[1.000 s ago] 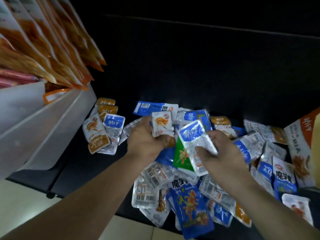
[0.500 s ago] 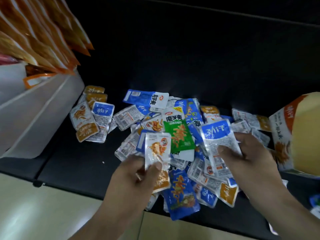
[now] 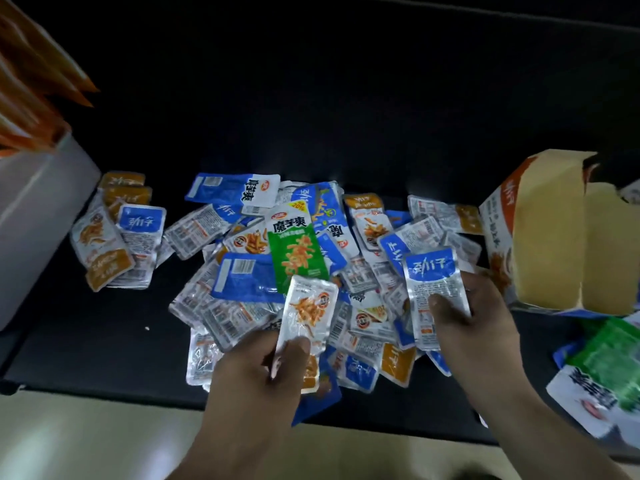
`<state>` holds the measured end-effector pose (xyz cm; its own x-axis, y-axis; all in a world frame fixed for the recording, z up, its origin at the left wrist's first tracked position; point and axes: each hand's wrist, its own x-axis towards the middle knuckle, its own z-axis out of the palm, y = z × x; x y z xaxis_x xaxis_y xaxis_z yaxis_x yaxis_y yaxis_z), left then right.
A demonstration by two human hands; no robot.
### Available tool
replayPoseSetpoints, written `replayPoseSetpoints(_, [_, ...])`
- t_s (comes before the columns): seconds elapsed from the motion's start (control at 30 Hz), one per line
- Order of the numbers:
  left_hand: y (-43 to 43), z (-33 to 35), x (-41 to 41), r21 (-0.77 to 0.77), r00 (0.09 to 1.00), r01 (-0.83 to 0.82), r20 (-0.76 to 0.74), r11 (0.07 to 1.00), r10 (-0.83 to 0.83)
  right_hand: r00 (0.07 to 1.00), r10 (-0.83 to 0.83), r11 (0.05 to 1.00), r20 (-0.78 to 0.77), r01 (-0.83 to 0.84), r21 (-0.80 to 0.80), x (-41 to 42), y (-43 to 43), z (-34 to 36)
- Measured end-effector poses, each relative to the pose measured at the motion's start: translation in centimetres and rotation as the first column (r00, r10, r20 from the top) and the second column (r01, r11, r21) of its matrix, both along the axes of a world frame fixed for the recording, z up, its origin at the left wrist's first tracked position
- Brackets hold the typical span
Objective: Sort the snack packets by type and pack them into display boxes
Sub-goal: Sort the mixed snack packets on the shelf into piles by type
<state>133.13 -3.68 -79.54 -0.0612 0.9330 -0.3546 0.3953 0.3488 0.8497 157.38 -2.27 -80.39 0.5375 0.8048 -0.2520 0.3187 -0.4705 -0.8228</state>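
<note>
Left hand (image 3: 256, 372) pinches a silver foil packet printed with orange strips (image 3: 309, 315); right hand (image 3: 474, 327) grips a blue-topped silver packet (image 3: 434, 289), both low in the frame. Most mixed packets (image 3: 249, 265) lie heaped unsorted at centre on the black desk (image 3: 346, 98), so sorting looks barely begun.

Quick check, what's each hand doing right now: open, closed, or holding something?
Left hand: closed, pinching a silver packet with an orange snack picture above the pile.
Right hand: closed, holding a blue-topped silver packet by its lower half.
</note>
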Motion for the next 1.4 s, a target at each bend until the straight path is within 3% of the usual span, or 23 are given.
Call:
replayPoseSetpoints(0.17, [0.4,1.5,2.6,-0.116,0.984,-0.008,0.177,0.993,0.029,0.986,-0.133,0.983,-0.101,0.145,0.113,1.1,-0.2,-0.4])
replayPoseSetpoints(0.3, [0.6,0.3,5.2,-0.213,0.977,0.041,0.215,0.976,0.006,0.977,-0.132,0.988,-0.167,0.142,0.053,1.1,-0.1,-0.7])
replayPoseSetpoints(0.43, [1.5,0.1,7.4,-0.264,0.953,-0.009,0.289,0.964,0.088,0.898,-0.207,0.975,-0.388,0.221,-0.007,1.2,0.0,-1.1])
replayPoseSetpoints(0.57, [1.9,0.2,8.3,-0.198,0.957,0.012,0.286,0.980,0.046,0.803,-0.242,0.964,-0.545,0.262,-0.043,0.7,0.2,-0.7])
replayPoseSetpoints(0.83, [3.9,1.3,9.6,-0.119,0.960,-0.022,0.276,0.993,0.054,0.811,-0.153,0.985,-0.565,0.170,-0.023,-0.2,-0.1,0.1])
replayPoseSetpoints(0.97, [4.2,2.4,8.5,-0.054,0.955,-0.043,0.290,0.998,0.058,0.806,-0.210,0.964,-0.554,0.266,0.021,0.7,0.3,1.2])
replayPoseSetpoints(1.07, [3.9,3.9,6.0,-0.052,0.927,-0.099,0.359,0.994,0.111,0.744,-0.255,0.942,-0.618,0.334,0.014,0.7,0.7,2.7])
replayPoseSetpoints(1.23, [3.6,5.5,1.9,-0.010,0.901,-0.126,0.417,0.992,0.119,0.634,-0.099,0.984,-0.767,0.176,0.018,-2.6,1.1,5.1])
replayPoseSetpoints(1.4, [3.3,3.7,-0.1,-0.148,0.887,-0.123,0.427,0.981,0.176,0.599,0.007,0.995,-0.801,0.075,0.065,-5.4,2.0,5.6])
